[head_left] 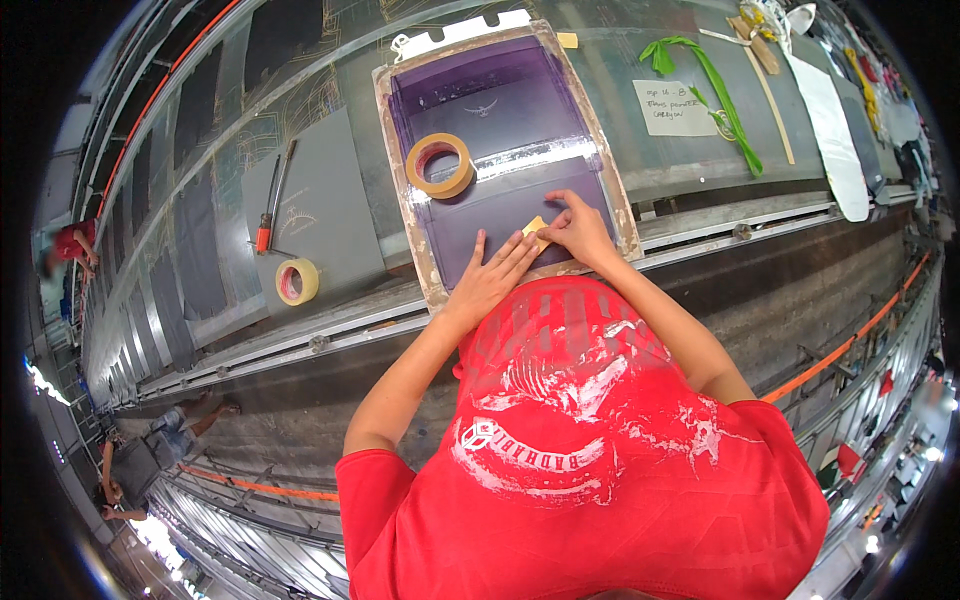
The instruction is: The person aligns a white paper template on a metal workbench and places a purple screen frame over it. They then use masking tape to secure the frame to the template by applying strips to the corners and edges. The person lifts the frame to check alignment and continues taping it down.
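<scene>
A wooden-framed printing screen (617, 190) with purple mesh lies in front of me on the long table. Flat on its near part rests my left hand (490, 283), fingers stretched out, their tips at the edge of a small yellow piece of tape (533, 226). My right hand (582, 235) pinches the right side of that piece against the mesh, its index finger lifted away. A roll of tan tape (440, 166) sits on the screen's left side, beyond my hands. A small pale bird-like design (481, 107) shows on the mesh farther up.
Left of the screen, a grey sheet (330, 190) bears an orange-handled tool (265, 232) and a roll of clear yellowish tape (297, 281). To the right are a handwritten card (672, 108) and a green strip (712, 85). A metal rail (690, 232) edges the table. Other people are at far left.
</scene>
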`<action>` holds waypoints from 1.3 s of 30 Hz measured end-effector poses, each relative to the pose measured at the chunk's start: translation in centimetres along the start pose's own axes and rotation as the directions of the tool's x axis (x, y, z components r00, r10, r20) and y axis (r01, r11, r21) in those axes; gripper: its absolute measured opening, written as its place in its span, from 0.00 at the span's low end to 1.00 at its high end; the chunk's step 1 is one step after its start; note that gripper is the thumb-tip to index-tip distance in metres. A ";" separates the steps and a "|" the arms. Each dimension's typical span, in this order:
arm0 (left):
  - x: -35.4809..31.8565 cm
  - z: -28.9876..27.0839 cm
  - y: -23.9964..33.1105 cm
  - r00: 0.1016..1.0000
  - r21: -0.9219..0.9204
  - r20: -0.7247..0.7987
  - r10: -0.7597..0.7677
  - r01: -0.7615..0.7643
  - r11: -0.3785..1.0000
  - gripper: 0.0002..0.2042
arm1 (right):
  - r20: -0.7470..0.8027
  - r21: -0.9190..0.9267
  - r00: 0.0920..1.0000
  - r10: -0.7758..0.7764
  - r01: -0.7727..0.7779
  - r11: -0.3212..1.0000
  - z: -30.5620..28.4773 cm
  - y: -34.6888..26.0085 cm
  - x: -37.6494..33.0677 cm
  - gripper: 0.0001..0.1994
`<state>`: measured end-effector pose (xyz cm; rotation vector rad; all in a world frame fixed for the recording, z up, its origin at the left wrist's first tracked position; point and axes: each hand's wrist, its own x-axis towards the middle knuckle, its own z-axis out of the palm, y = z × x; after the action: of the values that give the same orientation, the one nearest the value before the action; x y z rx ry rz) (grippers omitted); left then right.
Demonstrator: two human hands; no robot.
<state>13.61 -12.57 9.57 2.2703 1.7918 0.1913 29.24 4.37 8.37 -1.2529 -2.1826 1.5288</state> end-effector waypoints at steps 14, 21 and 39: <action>0.2 0.2 0.3 0.999 -0.034 0.038 -0.012 0.013 0.999 0.31 | -0.030 -0.182 0.992 -0.121 0.114 0.977 0.8 0.0 0.1 0.30; 0.2 1.0 -0.1 1.000 0.036 0.026 -0.003 0.003 0.999 0.28 | -0.115 -0.364 0.992 -0.057 0.011 0.931 -0.8 -0.4 1.0 0.32; 2.4 -3.9 -0.5 0.714 -0.307 -0.659 -0.236 0.031 0.951 0.08 | 0.371 0.249 0.907 -0.197 0.107 0.963 -2.8 -4.8 -1.8 0.13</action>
<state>12.70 -9.70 13.05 1.9718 2.0615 1.3368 29.49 4.44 14.25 -0.7324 -2.1838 2.0307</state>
